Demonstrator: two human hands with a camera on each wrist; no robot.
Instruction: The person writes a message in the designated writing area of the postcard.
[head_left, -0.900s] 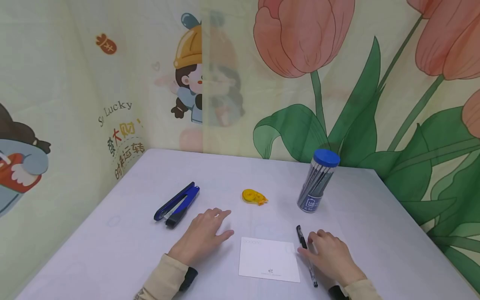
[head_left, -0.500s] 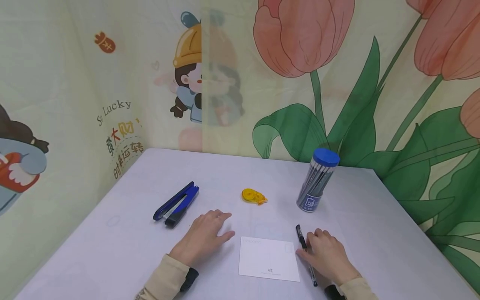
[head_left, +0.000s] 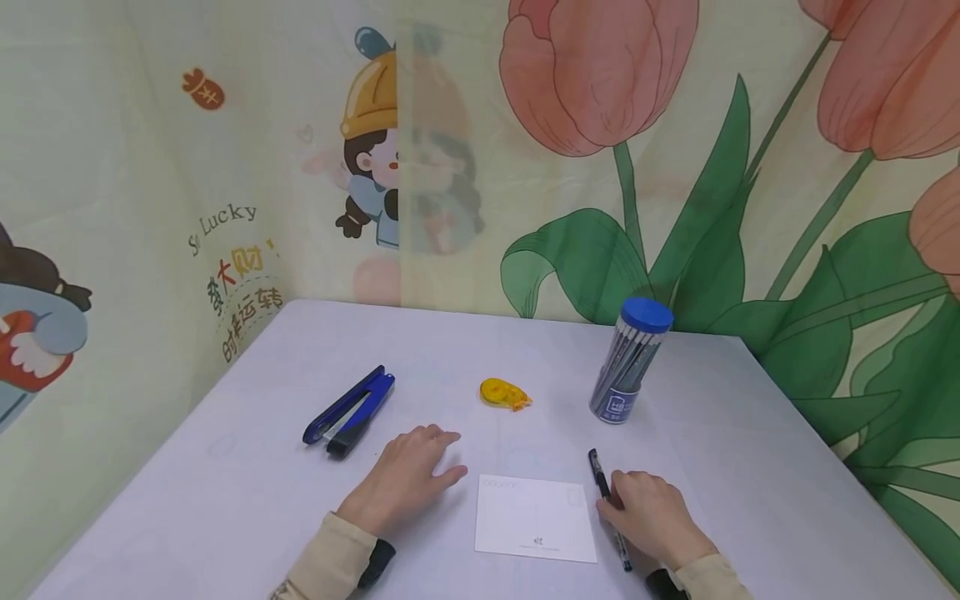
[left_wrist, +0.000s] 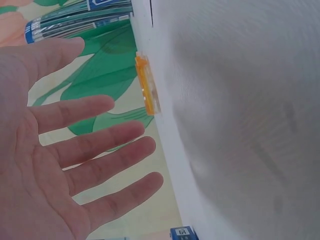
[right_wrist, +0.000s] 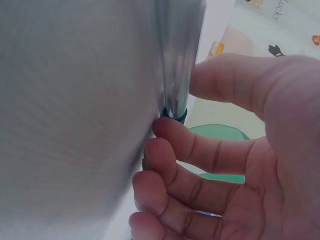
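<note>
My right hand [head_left: 655,514] holds a black pen [head_left: 597,471] between thumb and fingers, and the pen lies along the table. In the right wrist view its clear barrel [right_wrist: 177,55] passes between the thumb and the index fingertip, the other fingers curled beside it. Left of the pen lies a white postcard [head_left: 536,521], flat, with small print at its lower edge. My left hand [head_left: 405,479] hovers or rests just left of the card; contact with the table cannot be told. Its fingers are spread and hold nothing in the left wrist view.
A blue and black stapler [head_left: 358,412] lies beyond the left hand. Farther back in the middle is a yellow correction tape [head_left: 504,393]. Behind the pen stands a jar of pencils [head_left: 630,362] with a blue lid. Patterned curtains [head_left: 450,167] hang beyond the table.
My right fingers have curled in closer against the pen, which stays at its place beside the postcard. The left hand keeps nearly the same pose. The whole view has shifted slightly.
</note>
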